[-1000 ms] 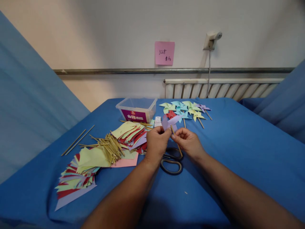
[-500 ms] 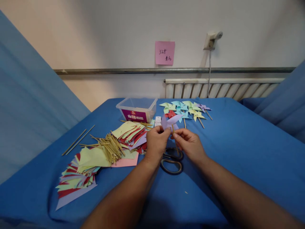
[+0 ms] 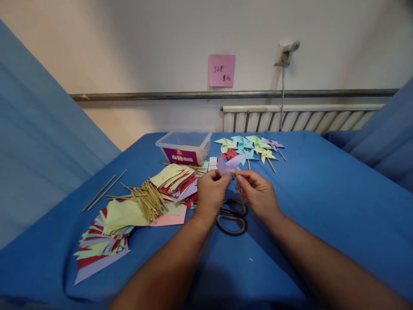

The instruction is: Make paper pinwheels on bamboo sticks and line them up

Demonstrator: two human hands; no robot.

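Observation:
My left hand (image 3: 213, 189) is closed on a purple paper pinwheel (image 3: 232, 163), gripping it at its lower left. Between the fingers of my right hand (image 3: 258, 191) is a thin wooden stick (image 3: 241, 193), held near its upper end close against the pinwheel. Whether the stick is joined to the paper is hidden by my fingers. Below both hands, scissors (image 3: 231, 224) with black handles lie on the blue cloth; their blades are covered by my left hand and forearm.
Finished pinwheels (image 3: 248, 148) in several colours lie at the back. Left of my hands are a bundle of sticks (image 3: 150, 200), cut paper stacks (image 3: 172, 176) and fanned paper (image 3: 103, 241). A clear plastic box (image 3: 183, 148) stands behind them. Two sticks (image 3: 105, 191) lie far left.
The stick in my right hand has shifted slightly to the right against the pinwheel. My left hand keeps its grip, and the view has moved a little.

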